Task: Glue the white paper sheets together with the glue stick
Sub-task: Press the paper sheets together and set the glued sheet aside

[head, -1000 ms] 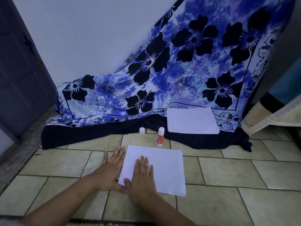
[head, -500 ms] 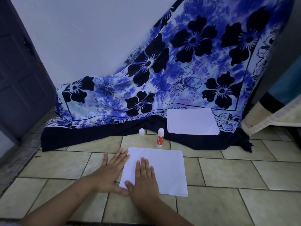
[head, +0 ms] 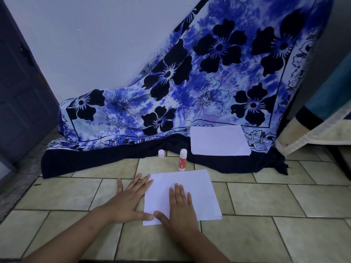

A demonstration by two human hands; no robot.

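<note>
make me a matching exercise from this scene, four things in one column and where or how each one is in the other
Things
1. glue stick
2. small white cap
3. far paper stack
4. near paper sheets

Place or state
a. lying on the flowered cloth
b. on the tiled floor under the flat right hand
c. standing upright, red label
d. left of the glue stick, by the cloth's edge

Pairs: 1-c, 2-d, 3-a, 4-b

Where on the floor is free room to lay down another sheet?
Bare tiles: right of the white sheets, in front of the cloth hem; and left of the left hand. Crowded: the strip behind the sheets, where glue stick and cap stand.
</note>
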